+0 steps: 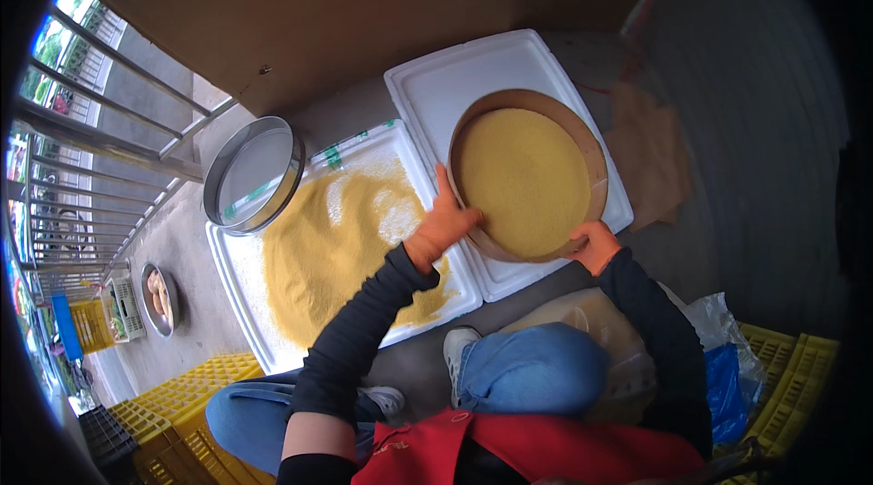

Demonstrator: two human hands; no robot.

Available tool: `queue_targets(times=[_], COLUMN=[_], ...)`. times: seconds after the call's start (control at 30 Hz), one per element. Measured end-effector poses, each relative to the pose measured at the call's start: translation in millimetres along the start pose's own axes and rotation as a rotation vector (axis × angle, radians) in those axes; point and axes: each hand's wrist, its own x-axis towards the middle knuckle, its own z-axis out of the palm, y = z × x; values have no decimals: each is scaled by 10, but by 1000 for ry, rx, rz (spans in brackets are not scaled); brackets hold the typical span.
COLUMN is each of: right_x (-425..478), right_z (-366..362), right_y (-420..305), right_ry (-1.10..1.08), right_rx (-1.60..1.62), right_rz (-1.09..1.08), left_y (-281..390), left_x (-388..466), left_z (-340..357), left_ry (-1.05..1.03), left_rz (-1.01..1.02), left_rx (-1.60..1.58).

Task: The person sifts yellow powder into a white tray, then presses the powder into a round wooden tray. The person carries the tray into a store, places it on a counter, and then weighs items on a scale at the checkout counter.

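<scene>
Both my hands wear orange gloves and hold a round, brown-rimmed sieve [528, 103] between them. Fine yellow granules [525, 178] cover its inside. My left hand [440, 222] grips the rim at its lower left, thumb over the edge. At the lower right my right hand [595, 246] has its fingers on the rim. Under the sieve is a white foam lid [470, 72]; whether they touch cannot be told. To the left, a second white foam tray [239, 273] carries a spread heap of yellow granules [320, 253]. A metal-rimmed sieve [254, 175] rests on that tray's far left corner.
A large brown board [327, 8] stands beyond the trays. Metal railings [109, 123] run along the left, near a metal bowl [159, 301] with pale items. Yellow plastic crates [184, 383] flank me. Brown paper [648, 158] and a blue plastic bag [726, 389] lie at right.
</scene>
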Motion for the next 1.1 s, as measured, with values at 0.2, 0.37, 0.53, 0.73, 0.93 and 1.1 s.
queue_targets(times=[0.2, 0.37, 0.53, 0.73, 0.93, 1.1], right_x=[-359, -434, -648, -268, -550, -565], right_z=[308, 243, 296, 208, 106, 207], right_y=[-177, -219, -179, -126, -295, -326], right_ry=[-3, -16, 20, -12, -7, 19], right_rx=[190, 351, 255, 356, 162, 206], right_rz=[96, 50, -2, -61, -137, -134], left_y=[1044, 1101, 1213, 1420, 1636, 1651], left_x=[-83, -761, -1940, -2245, -2430, -2370], left_z=[-216, -1065, -1585, -1708, -1858, -1887], left_ry=[-174, -254, -197, -52, 58, 64], left_rz=[-334, -254, -407, -313, -372, -361], left_rx=[115, 243, 235, 161, 137, 98])
